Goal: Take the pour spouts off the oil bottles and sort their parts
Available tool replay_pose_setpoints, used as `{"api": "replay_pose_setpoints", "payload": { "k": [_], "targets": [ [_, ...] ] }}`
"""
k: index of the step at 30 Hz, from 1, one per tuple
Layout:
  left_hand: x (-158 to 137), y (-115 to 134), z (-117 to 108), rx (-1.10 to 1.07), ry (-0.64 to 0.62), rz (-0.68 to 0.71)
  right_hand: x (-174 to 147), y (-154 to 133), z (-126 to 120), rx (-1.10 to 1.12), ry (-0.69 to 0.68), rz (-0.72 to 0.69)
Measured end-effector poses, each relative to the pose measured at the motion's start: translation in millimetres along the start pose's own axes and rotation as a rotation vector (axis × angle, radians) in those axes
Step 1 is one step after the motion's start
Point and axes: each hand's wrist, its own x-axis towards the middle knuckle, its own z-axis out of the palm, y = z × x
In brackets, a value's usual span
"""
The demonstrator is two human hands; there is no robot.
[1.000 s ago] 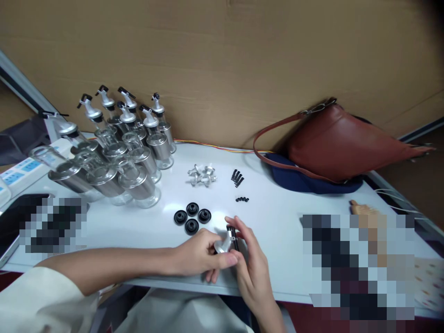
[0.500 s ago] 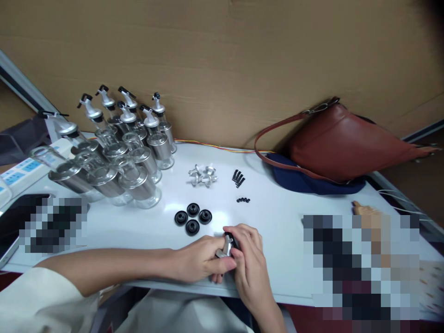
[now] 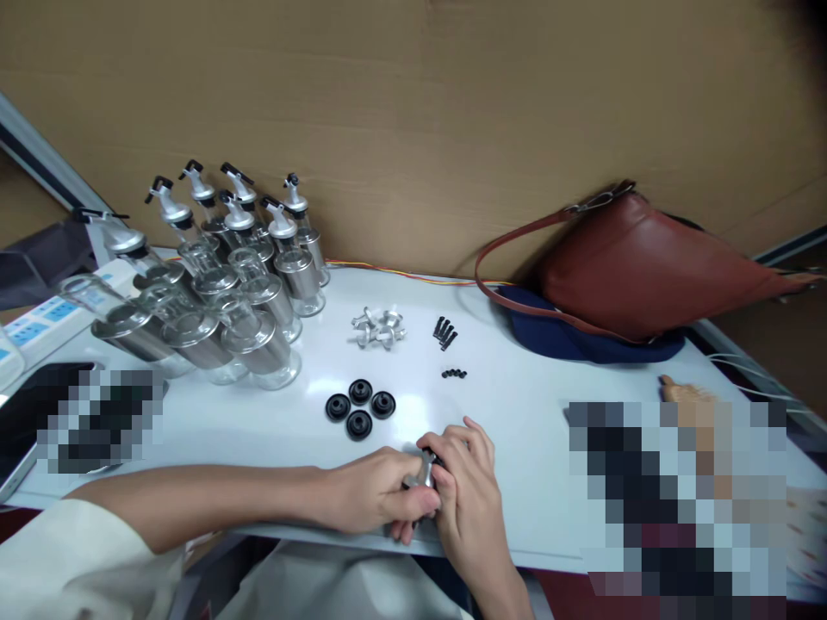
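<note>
Near the table's front edge, my left hand (image 3: 381, 495) is closed round a silver pourer spout (image 3: 425, 472) with a black part at its top. My right hand (image 3: 466, 491) pinches that spout's black end from the other side, with some fingers lifted. The fingers hide much of the piece. Just beyond my hands lie several round black stoppers (image 3: 359, 409) in a cluster. Behind them sits a group of silver spout pieces (image 3: 378, 328). To their right are several thin black levers (image 3: 444, 333) and a short row of tiny black pieces (image 3: 454, 374).
Glass bottles with metal bands (image 3: 258, 344) crowd the left, several topped with pourers. A white power strip (image 3: 39, 323) and a dark device (image 3: 45, 396) lie farther left. At the back right, a brown leather bag (image 3: 620, 267) rests on dark blue cloth (image 3: 581, 337). Cardboard (image 3: 413, 129) stands behind.
My right hand has shifted slightly down and raised a finger. The spout has turned a little between my hands, and its black top is now more covered. The loose parts stay put.
</note>
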Motion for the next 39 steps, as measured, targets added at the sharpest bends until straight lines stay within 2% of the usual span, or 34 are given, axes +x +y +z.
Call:
{"api": "replay_pose_setpoints", "payload": {
  "k": [14, 33, 39],
  "targets": [
    [-0.4, 1.7, -0.9, 0.006, -0.017, 0.051, -1.8, -1.2, 0.6, 0.051, 0.051, -0.013],
    [1.9, 2.7, -3.0, -0.044, -0.072, 0.094, -0.5, -2.4, 2.3, 0.058, 0.110, 0.036],
    [3.9, 1.9, -8.2, -0.159, -0.017, 0.100, 2.8, -0.6, -2.6, 0.135, 0.136, 0.066]
  ]
}}
